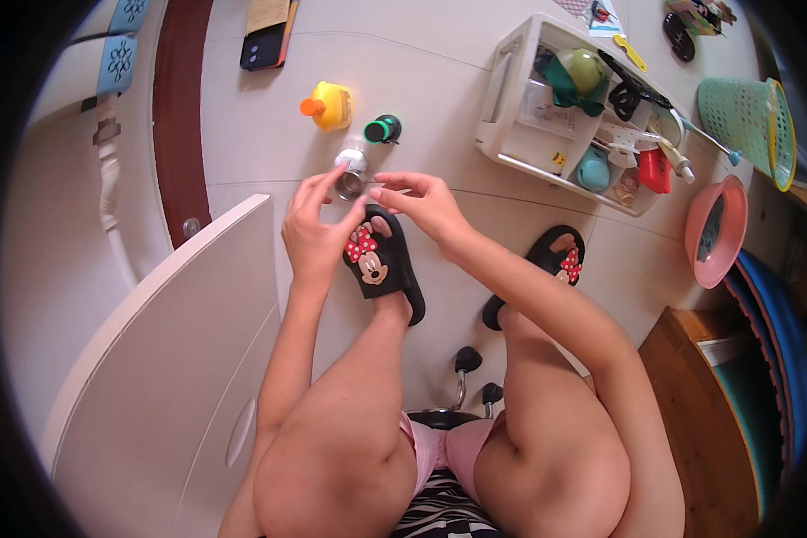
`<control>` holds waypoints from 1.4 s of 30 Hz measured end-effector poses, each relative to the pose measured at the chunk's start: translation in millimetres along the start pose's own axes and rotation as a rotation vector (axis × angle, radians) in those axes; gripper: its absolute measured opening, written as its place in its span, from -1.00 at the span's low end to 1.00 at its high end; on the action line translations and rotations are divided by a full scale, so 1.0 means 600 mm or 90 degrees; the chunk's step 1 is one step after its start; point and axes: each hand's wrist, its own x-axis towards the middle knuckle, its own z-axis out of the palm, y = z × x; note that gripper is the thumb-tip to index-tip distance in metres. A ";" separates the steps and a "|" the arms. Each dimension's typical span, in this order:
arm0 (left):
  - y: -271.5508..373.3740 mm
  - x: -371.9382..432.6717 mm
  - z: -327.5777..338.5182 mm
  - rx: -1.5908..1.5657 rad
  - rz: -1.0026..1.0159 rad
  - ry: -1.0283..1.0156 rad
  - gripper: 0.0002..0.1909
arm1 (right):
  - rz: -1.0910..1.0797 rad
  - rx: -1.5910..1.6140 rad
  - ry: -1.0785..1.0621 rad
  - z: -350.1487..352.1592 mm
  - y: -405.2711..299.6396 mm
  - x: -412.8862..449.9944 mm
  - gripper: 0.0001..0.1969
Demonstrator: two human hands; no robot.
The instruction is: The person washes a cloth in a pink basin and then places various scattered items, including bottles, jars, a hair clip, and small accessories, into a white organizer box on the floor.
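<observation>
My left hand [317, 215] curves in a C shape at a small clear container [351, 161] with a white band and a silvery end. Its fingertips overlap the container in view; whether they grip it, I cannot tell. Facing it from the right is my right hand [420, 198], thumb and forefinger extended with a small gap and nothing visible between them. Just beyond them are a yellow bottle [335, 107] with an orange cap and a dark bottle [391, 128] with a green-ringed top.
A white divided organizer [538, 141] full of small items sits at right, near a green basket [736, 118] and a pink basin [733, 235]. A phone [262, 50] lies on the tiled floor. A white panel [175, 343] stands at left. Black slippers [393, 269] are on my feet.
</observation>
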 end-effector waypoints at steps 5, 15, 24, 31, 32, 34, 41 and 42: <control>-0.080 0.011 0.008 0.028 -0.090 0.055 -0.52 | 0.011 -0.122 -0.017 0.012 0.013 0.042 -0.60; -0.153 0.036 0.040 0.059 -0.168 0.037 -0.50 | 0.048 -0.155 -0.041 0.014 0.018 0.052 -0.65; -0.155 0.036 0.051 0.071 -0.184 -0.013 -0.54 | 0.049 -0.142 -0.043 0.014 0.021 0.049 -0.65; -0.152 0.031 0.040 0.076 -0.108 0.038 -0.51 | -0.002 -0.082 -0.028 0.012 -0.018 0.034 -0.71; -0.148 0.032 0.038 0.076 -0.086 0.077 -0.53 | -0.004 -0.082 -0.021 0.007 -0.026 0.028 -0.71; -0.125 0.035 0.022 0.030 -0.068 0.129 -0.66 | -0.038 -0.080 -0.047 -0.004 -0.045 0.011 -0.71; 0.005 0.029 -0.015 -0.078 0.041 0.126 -0.78 | -0.167 -0.076 0.096 -0.046 -0.107 -0.062 -0.76; 0.029 0.035 -0.009 -0.086 0.083 0.142 -0.83 | -0.198 -0.064 0.127 -0.056 -0.115 -0.072 -0.77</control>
